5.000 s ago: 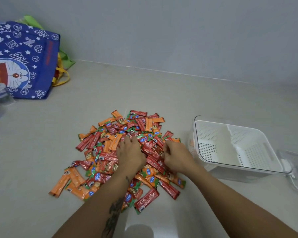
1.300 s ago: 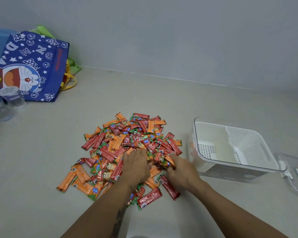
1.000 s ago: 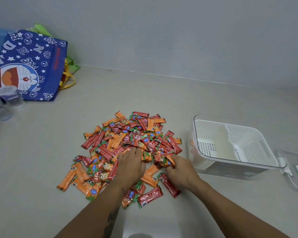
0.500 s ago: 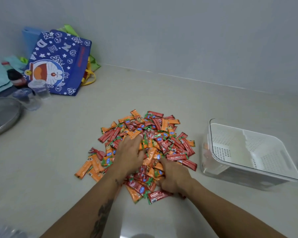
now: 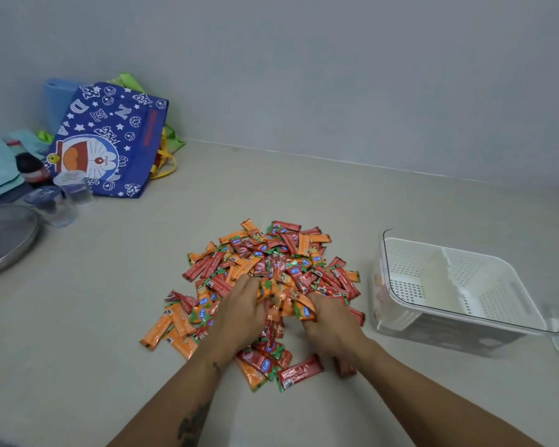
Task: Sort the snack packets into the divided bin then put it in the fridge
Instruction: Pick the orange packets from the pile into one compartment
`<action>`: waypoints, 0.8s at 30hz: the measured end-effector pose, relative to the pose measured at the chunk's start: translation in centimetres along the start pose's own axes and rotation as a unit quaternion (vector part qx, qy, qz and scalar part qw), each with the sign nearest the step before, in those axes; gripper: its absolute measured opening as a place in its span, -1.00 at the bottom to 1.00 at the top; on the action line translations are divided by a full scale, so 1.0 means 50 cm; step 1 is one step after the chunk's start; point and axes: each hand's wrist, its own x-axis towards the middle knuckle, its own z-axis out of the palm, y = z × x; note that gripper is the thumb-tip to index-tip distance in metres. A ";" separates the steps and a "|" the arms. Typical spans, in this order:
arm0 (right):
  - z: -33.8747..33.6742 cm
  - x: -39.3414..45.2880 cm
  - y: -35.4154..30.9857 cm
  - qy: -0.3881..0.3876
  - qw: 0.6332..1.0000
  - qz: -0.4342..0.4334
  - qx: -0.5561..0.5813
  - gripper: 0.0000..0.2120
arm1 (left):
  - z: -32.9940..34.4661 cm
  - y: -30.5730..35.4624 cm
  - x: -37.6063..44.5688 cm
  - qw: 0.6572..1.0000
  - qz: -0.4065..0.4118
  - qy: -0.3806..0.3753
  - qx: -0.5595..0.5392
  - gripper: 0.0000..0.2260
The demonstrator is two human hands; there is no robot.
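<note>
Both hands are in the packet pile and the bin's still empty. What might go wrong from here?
1. Red and orange packets lie mixed in the pile; the right hand, gripping a bunch, may drop both colours into one compartment of the bin.
2. The left hand lies on the pile; sweeping could push loose packets further out across the counter.

The snack packets (image 5: 271, 279) are orange and red with green ends and blue logos. The divided bin (image 5: 459, 282), right, is white and perforated inside clear walls. Far left, the bag (image 5: 110, 140) is blue with white stars and a cartoon face.
</note>
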 end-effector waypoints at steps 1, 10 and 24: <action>-0.013 -0.003 -0.003 0.012 1.000 -0.002 0.022 -0.90 | 0.001 0.006 0.003 1.000 -0.006 0.013 -0.013 -0.75; -0.095 -0.061 0.005 0.114 0.973 -0.010 0.199 -0.79 | -0.012 0.110 0.040 0.976 -0.049 0.079 -0.196 -0.82; -0.252 -0.140 0.120 0.208 0.926 0.036 0.313 -0.88 | 0.040 0.320 0.067 0.972 0.029 0.041 -0.230 -0.88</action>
